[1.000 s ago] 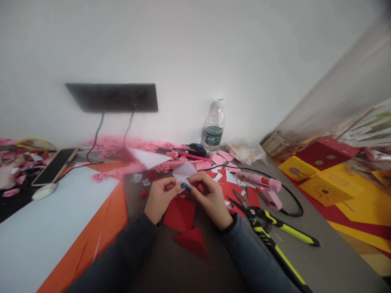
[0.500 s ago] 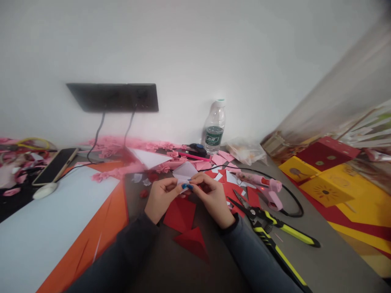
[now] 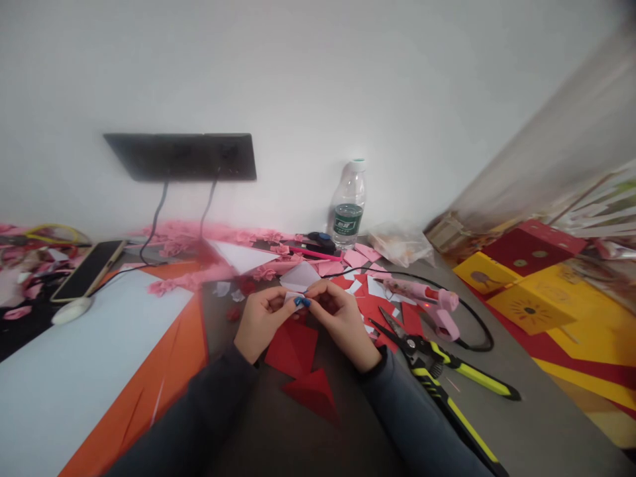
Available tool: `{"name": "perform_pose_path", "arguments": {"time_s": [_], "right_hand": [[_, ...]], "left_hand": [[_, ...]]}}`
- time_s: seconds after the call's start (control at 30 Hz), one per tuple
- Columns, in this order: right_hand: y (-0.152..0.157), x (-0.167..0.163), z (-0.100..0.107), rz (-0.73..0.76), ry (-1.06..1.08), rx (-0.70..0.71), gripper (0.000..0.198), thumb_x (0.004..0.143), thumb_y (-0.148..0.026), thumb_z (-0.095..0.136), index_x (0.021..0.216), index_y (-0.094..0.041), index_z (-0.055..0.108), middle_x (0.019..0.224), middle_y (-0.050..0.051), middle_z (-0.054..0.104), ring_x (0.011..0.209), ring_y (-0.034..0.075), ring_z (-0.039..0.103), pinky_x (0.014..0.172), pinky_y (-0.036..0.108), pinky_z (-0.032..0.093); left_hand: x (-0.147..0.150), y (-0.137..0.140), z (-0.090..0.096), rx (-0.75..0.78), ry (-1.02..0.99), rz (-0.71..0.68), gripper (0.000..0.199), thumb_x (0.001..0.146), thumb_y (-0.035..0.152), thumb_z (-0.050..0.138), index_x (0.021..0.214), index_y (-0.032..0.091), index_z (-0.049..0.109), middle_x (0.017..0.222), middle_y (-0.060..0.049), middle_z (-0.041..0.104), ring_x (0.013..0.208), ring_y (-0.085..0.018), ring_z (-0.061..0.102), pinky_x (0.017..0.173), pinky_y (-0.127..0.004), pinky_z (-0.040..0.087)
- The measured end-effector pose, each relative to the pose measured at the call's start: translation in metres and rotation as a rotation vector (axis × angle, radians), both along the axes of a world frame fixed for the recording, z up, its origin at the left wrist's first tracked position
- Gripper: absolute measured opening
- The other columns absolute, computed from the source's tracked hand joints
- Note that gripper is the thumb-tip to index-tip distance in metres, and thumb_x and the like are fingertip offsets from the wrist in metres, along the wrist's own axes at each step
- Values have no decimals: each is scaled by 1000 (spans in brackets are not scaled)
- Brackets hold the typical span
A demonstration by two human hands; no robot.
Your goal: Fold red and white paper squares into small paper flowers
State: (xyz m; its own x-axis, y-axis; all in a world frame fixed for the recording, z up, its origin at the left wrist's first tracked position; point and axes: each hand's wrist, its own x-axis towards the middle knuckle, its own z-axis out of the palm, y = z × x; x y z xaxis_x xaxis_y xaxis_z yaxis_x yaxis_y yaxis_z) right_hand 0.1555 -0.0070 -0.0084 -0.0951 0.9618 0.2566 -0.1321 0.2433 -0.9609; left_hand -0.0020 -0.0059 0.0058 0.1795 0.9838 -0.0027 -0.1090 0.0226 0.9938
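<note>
A small piece of white paper (image 3: 294, 299) is pinched between both hands, thumbs side by side on its near edge. My left hand (image 3: 263, 322) is closed on its left part, and my right hand (image 3: 342, 321) grips the other side. The fingers hide much of the paper. Right behind it a pale lilac sheet (image 3: 301, 275) shows. Below the hands lie a red paper square (image 3: 293, 349) and a folded red paper piece (image 3: 314, 394). Red scraps (image 3: 372, 305) spread to the right of my right hand.
Yellow-handled snips (image 3: 422, 348) lie partly open at the right, near a pink glue gun (image 3: 427, 298) with its cord. A water bottle (image 3: 348, 209) stands against the wall. At left are a phone (image 3: 89, 270), a mouse (image 3: 72, 311) and a large white sheet (image 3: 99, 351) over orange paper.
My thumbs have drawn slightly closer together on the white paper, and less of it shows flat between the hands. The view has shifted a little; the things on the table stay put.
</note>
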Motion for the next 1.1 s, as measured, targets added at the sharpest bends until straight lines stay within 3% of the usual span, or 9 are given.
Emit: {"name": "perform_pose_path", "arguments": {"time_s": [0.2, 0.53, 0.8, 0.97, 1.1], "right_hand": [[-1, 1, 3, 44, -73, -74, 23, 84, -42, 66, 84, -19, 60, 74, 0, 59, 67, 15, 59, 62, 27, 48], [-4, 1, 11, 146, -80, -61, 30, 89, -47, 61, 77, -20, 52, 65, -3, 53, 59, 14, 53, 59, 27, 45], [-4, 1, 14, 216, -131, -21, 29, 93, -45, 56, 77, -21, 51, 67, -1, 58, 65, 16, 57, 65, 29, 46], [-6, 2, 21, 373, -153, -8, 30, 95, -47, 52, 78, -22, 50, 72, 0, 60, 72, 17, 58, 74, 32, 47], [-6, 2, 17, 242, -115, -4, 32, 93, -48, 53, 76, -22, 47, 70, -2, 51, 65, 15, 49, 64, 28, 42]], "left_hand": [[1, -1, 4, 46, 52, -39, 21, 81, 33, 70, 89, 15, 64, 74, -3, 76, 69, -16, 72, 67, -24, 59], [1, -4, 3, 130, 162, -80, 20, 89, 38, 59, 94, 19, 58, 68, -1, 71, 59, -17, 70, 56, -24, 55], [-2, -5, 1, 250, 257, -71, 24, 95, 34, 48, 104, 18, 64, 64, 0, 66, 54, -15, 64, 53, -23, 52], [-5, -7, 2, 280, 326, -104, 29, 97, 32, 43, 116, 19, 60, 58, 2, 63, 49, -14, 61, 50, -22, 50], [-5, -6, 2, 340, 296, -31, 20, 95, 29, 49, 111, 20, 55, 70, 1, 67, 61, -15, 66, 60, -22, 52]]}}
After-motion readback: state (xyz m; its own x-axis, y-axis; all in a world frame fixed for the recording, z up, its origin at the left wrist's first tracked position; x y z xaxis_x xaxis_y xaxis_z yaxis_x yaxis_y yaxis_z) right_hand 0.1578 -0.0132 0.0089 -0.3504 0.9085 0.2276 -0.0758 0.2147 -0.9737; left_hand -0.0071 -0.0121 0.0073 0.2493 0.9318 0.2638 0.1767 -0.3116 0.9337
